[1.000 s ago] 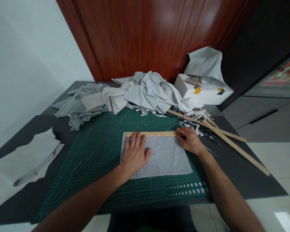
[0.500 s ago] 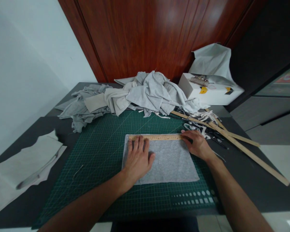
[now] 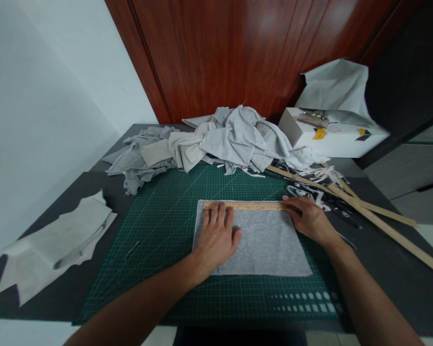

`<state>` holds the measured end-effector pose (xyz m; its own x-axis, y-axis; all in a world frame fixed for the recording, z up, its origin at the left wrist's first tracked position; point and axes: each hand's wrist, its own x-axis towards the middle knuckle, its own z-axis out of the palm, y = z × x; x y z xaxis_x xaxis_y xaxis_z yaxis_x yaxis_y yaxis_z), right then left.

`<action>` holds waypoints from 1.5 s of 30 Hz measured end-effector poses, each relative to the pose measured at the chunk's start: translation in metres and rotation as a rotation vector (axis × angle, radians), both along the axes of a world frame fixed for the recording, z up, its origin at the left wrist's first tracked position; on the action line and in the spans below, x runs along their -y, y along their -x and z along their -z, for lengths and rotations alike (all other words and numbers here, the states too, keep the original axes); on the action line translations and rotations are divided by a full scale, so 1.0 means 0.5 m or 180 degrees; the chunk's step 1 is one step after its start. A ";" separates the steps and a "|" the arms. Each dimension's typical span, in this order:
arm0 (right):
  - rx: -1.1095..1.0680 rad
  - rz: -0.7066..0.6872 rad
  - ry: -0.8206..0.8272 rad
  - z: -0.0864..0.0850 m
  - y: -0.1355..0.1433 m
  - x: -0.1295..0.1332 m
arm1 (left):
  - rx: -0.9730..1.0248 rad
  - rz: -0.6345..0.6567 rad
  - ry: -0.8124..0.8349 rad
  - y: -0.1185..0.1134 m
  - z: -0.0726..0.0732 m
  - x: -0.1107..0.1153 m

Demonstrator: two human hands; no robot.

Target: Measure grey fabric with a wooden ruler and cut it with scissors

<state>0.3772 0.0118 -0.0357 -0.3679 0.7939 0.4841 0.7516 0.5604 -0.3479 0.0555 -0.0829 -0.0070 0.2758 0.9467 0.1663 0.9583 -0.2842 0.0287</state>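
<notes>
Lower centre of the frame: grey fabric panel (image 3: 265, 245), wooden ruler (image 3: 258, 205) along its upper edge. Left hand (image 3: 217, 238) flat across both, fingers slightly spread; right hand (image 3: 310, 218) pinching ruler's right end.

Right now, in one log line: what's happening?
left hand: on ruler and cloth | right hand: at ruler's right end | ruler: along cloth's far edge | cloth: flat on mat

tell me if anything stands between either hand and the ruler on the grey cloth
Nothing visible does: the fingers of the left hand lie on the ruler near its left end, and the right hand is at its right end.
</notes>
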 end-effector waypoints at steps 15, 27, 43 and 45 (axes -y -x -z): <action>-0.0080 0.0172 0.0208 -0.034 0.017 0.010 | 0.0002 -0.0015 -0.0066 0.002 -0.002 -0.006; -0.0114 0.0395 0.0182 -0.032 0.002 0.007 | -0.0079 -0.0004 -0.0055 0.003 -0.001 -0.008; -0.0089 0.0406 0.0199 -0.034 0.001 0.009 | -0.0026 -0.0014 -0.0071 0.000 -0.005 -0.005; -0.0084 0.0412 0.0201 -0.033 0.001 0.009 | -0.0034 -0.0008 -0.0049 0.000 -0.006 -0.004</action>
<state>0.3767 0.0071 -0.0190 -0.2481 0.8631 0.4398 0.8063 0.4357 -0.4001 0.0558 -0.0808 -0.0039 0.2752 0.9448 0.1777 0.9593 -0.2821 0.0141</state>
